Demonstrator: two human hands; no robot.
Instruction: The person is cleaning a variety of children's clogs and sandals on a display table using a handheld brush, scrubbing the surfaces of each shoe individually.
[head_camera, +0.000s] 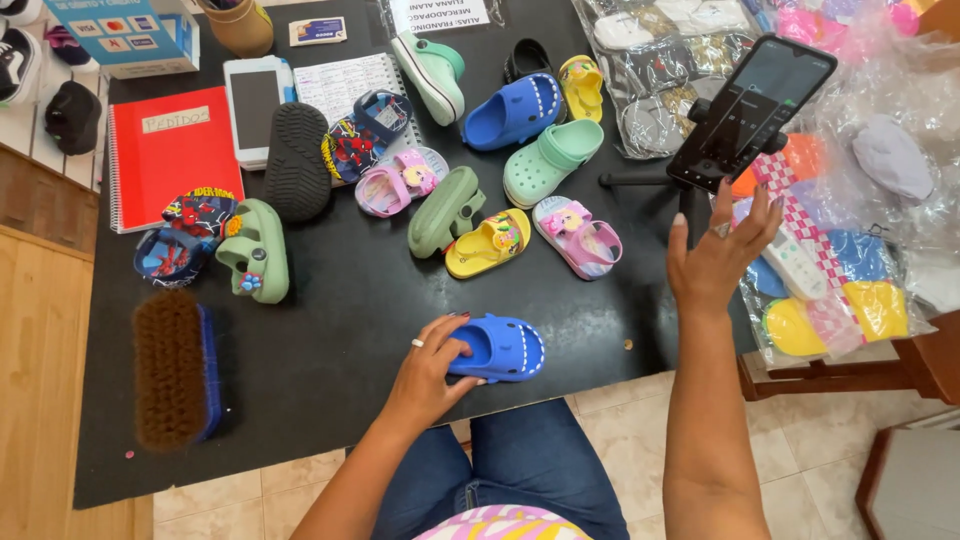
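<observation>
Closest to the body, the left hand (432, 368) is wrapped around the heel end of a small blue foam clog with a white shark-tooth trim (500, 347), fingers curled onto it and pinning it to the black tabletop (330, 330) near the front edge. The shoe's long axis runs roughly left to right, toe pointing away from that hand toward the person's right. So the left hand has it; the right is well apart from it.

Further out, the right hand (718, 255) is raised with fingers spread, gripping nothing, fingertips just below a dark smartphone on a small black tripod (752, 108). The matching blue clog (512, 111) sits way back among the other little shoes.
</observation>
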